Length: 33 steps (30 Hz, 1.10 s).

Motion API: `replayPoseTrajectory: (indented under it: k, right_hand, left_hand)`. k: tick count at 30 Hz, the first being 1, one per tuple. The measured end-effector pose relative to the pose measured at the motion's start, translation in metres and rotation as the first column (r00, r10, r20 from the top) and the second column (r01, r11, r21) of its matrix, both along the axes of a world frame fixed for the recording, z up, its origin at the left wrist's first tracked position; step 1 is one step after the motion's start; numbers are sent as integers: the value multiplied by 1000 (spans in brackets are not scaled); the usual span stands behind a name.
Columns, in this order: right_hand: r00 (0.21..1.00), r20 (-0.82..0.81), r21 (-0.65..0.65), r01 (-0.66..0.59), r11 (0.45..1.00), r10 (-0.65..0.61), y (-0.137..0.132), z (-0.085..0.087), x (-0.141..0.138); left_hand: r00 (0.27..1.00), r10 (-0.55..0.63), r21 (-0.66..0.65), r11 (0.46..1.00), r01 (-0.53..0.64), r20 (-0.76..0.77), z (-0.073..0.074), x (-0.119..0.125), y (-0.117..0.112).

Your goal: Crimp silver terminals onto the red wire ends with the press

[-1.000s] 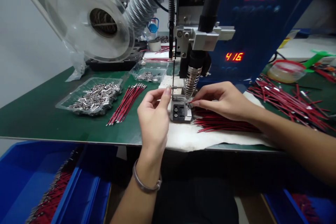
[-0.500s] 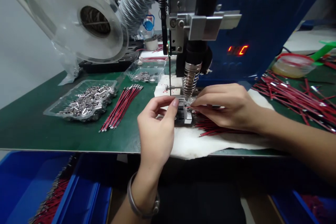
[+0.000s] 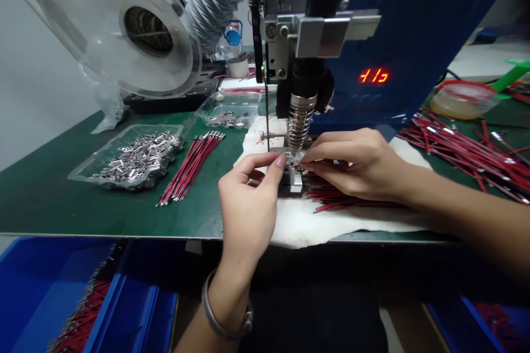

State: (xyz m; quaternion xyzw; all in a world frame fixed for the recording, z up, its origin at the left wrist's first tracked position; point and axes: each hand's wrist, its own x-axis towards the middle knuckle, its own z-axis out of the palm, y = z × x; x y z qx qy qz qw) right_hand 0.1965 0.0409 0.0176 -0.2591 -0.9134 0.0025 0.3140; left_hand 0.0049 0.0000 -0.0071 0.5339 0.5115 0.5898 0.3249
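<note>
Under the spring-wrapped head (image 3: pixel 301 121) of a blue soldering machine (image 3: pixel 372 27) sits a small metal fixture (image 3: pixel 295 181). My left hand (image 3: pixel 250 198) is at the fixture's left side, thumb and forefinger pinched together; what lies between them is too small to make out. From the right, my right hand (image 3: pixel 356 162) pinches the end of a thin red wire at the fixture, just below the machine's tip. Beneath that hand a bundle of red and black wires (image 3: pixel 331 198) rests on a white cloth (image 3: pixel 298 226).
A clear tray of small metal parts (image 3: pixel 141 157) and a row of wires (image 3: pixel 191 168) lie left on the green table (image 3: pixel 41 198). Behind are a smaller tray (image 3: pixel 227 116) and a large clear reel (image 3: pixel 116 27). More wires (image 3: pixel 472 154) are piled right. Blue bins (image 3: pixel 136 309) stand below.
Both hands stay at the fixture, the left shifting very slightly toward the right. The red digits on the machine's lower display have changed. The view has tilted a little.
</note>
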Motion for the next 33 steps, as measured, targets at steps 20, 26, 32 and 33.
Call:
replayPoseTrajectory:
  k: [20,26,32,33]
  right_hand:
    - [988,-66,-112,133,985,-141,-8,1,-9]
    - [986,-65,-132,142,981,-151,-9,1,-9]
    - [985,-74,-128,145,981,-155,-8,2,-9]
    - [985,-74,-130,145,981,-155,-8,2,-9]
  left_hand:
    - [999,-8,-24,1000,7,-48,3,2,-3]
    - [999,0,-34,999,-2,-51,4,3,-3]
    - [1000,2,2,1000,-2,-31,3,2,0]
    - [1000,0,5,1000,0,-9,3,3,0]
